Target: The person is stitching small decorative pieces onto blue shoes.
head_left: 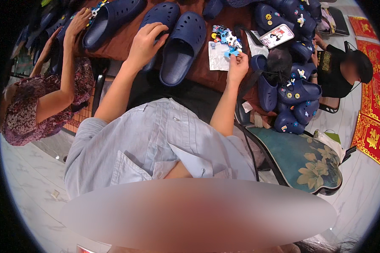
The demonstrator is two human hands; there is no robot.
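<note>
Two navy clogs with holes in their toes lie side by side on the brown table. My left hand (145, 44) lies over the left clog (162, 13), its fingers bent and closed around the shoe's side. The right clog (178, 61) rests untouched by my hands, heel toward me. My right hand (238, 65) pinches a light blue shoe charm (231, 53) between thumb and fingertips. That charm is just above a white paper packet (218, 58), where a small heap of colourful charms (226, 36) lies.
A phone (277, 36) with a lit screen and many charm-decorated clogs (299, 90) are at the right. Co-workers sit on both sides: a patterned sleeve (50, 99) at left, a black shirt (335, 69) at right. A floral-cushioned chair (299, 158) stands at lower right.
</note>
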